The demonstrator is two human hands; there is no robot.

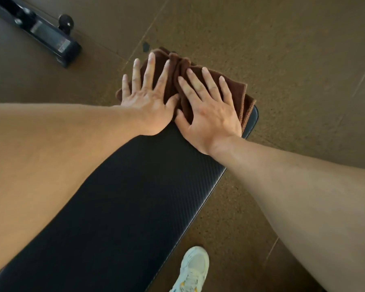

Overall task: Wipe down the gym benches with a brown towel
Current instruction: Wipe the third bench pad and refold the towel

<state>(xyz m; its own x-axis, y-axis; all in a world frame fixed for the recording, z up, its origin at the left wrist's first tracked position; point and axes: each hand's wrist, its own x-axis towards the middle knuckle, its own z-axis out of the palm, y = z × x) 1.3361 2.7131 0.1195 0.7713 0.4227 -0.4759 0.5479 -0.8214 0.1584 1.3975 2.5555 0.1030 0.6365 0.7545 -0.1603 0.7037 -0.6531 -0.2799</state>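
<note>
Speckled brown gym floor, black padded bench (135, 207) far end: left hand (148, 100) and right hand (209, 114) flat, side by side, pressing soft bunched brown towel (234, 89); light, limp, press its middle.

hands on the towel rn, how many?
2. Left hand presses flat on the brown towel at its left side; right hand presses flat on its right, at the bench end.

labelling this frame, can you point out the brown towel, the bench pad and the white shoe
brown towel (230, 87), head view, flat right part beyond the fingers
bench pad (135, 197), head view, middle of the bare black top
white shoe (195, 268), head view, upper by the laces
</note>
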